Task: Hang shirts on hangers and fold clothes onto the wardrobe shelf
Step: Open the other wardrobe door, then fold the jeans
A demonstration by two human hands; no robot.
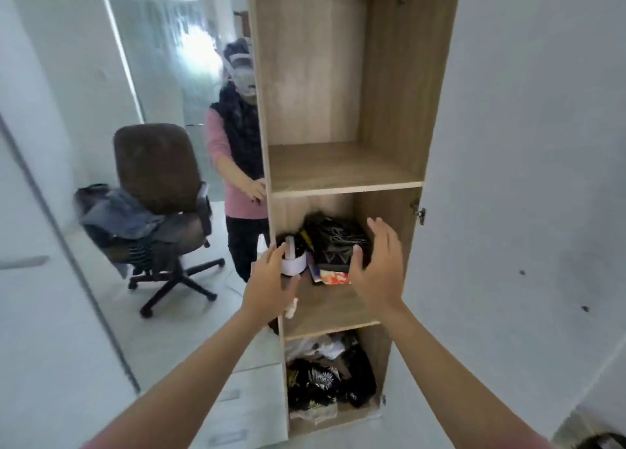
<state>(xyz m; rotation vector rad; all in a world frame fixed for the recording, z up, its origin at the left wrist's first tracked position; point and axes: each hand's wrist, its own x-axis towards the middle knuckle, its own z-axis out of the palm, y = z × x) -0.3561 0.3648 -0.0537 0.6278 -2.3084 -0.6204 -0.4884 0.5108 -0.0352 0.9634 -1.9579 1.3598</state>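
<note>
A tall wooden wardrobe (338, 167) stands open before me. Its upper shelf holds nothing. On the middle shelf lies a dark heap of folded clothes (335, 242) beside a white roll-shaped object (293, 262). The bottom compartment is stuffed with dark patterned garments (325, 377). My left hand (271, 279) reaches toward the middle shelf's left edge, fingers straight and holding nothing. My right hand (382, 262) hovers in front of the dark heap, fingers spread, thumb near the clothes, gripping nothing.
A mirror on the left door reflects me and the room. A brown office chair (162, 198) carries a pile of denim and striped clothes (125, 225). The white right door (525, 177) stands open beside the wardrobe.
</note>
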